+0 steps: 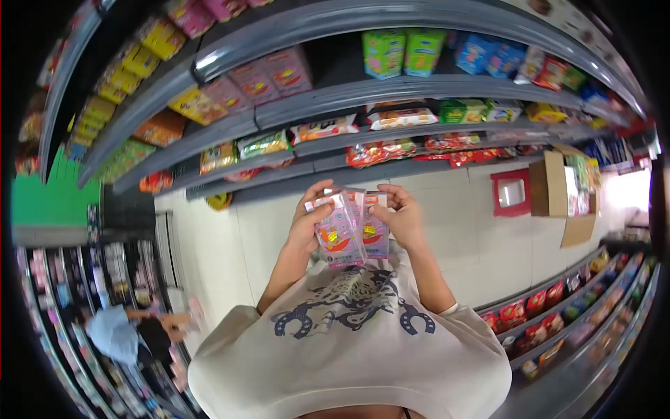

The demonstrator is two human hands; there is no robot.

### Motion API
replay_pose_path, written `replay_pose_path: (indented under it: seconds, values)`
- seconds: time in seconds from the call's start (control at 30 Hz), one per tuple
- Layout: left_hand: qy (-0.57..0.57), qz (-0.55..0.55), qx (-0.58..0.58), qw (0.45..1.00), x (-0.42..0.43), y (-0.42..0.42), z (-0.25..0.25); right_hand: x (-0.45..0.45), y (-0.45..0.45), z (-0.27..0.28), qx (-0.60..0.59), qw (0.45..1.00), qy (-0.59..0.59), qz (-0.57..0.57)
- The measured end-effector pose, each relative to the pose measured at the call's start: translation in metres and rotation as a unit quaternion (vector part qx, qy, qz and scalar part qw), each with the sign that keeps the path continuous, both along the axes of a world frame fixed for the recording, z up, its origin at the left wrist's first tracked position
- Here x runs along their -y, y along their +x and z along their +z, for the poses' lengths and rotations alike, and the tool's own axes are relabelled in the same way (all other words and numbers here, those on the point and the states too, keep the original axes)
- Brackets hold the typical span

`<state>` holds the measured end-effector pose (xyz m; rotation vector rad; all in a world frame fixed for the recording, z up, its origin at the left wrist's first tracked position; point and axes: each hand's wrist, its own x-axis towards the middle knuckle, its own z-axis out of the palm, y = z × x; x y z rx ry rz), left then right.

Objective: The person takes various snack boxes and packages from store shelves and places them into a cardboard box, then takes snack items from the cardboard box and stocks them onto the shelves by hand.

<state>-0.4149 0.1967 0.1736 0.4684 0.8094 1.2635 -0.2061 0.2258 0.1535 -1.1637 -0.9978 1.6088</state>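
In front of my chest I hold a fan of about three flat pink packs with yellow and red printing. My left hand (309, 222) is closed on the left pink pack (337, 237), thumb pressed on its front. My right hand (401, 215) grips the right pink pack (376, 237), its thumb near the upper edge. Between them, a further pink pack (355, 202) is partly covered, and I cannot tell which hand supports it. The packs overlap and tilt slightly.
A store shelf (335, 146) stands ahead, with similar pink boxes (287, 71), green boxes (384, 54) and snack bags (381, 151). On the right are a red stool (511, 193), an opened carton (548, 188) and a low shelf. A person in blue (115, 335) is at the left shelves.
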Motion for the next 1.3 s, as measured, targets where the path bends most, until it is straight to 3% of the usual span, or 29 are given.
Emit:
replay_pose_path:
  seconds: [0.03, 0.07, 0.1, 0.2, 0.3, 0.4, 0.53, 0.8, 1.03, 1.3]
  values:
    - [0.008, -0.009, -0.004, 1.0, 0.002, -0.003, 0.0, 0.007, -0.004, 0.001, 0.003, 1.0, 0.005, -0.021]
    - [0.019, -0.041, 0.01, 0.999, 0.002, -0.007, -0.003, 0.022, -0.006, -0.001, 0.128, 0.989, 0.051, -0.058]
    - [0.028, -0.062, 0.021, 0.997, 0.005, -0.008, 0.0, 0.029, -0.008, -0.021, 0.088, 0.991, 0.06, -0.076]
    - [0.052, -0.092, 0.016, 0.994, 0.02, -0.02, 0.002, 0.053, -0.022, -0.01, 0.026, 0.991, 0.076, -0.108]
    - [0.058, -0.113, 0.056, 0.99, 0.032, -0.036, -0.016, 0.073, -0.04, -0.016, 0.044, 0.985, 0.091, -0.138]
    - [0.045, -0.156, 0.106, 0.981, 0.041, -0.04, -0.022, 0.104, -0.048, -0.004, 0.2, 0.961, 0.094, -0.167]
    - [0.035, -0.188, 0.165, 0.968, 0.056, -0.032, -0.029, 0.134, -0.045, 0.01, 0.15, 0.973, 0.033, -0.172]
    - [0.02, -0.205, 0.222, 0.953, 0.069, -0.007, -0.043, 0.156, -0.025, 0.032, 0.172, 0.965, 0.03, -0.194]
    - [-0.025, -0.261, 0.203, 0.943, 0.09, 0.067, -0.034, 0.199, 0.029, 0.026, 0.166, 0.949, 0.005, -0.269]
    - [-0.089, -0.341, 0.196, 0.915, 0.147, 0.208, -0.057, 0.294, 0.153, 0.006, 0.189, 0.926, 0.028, -0.326]
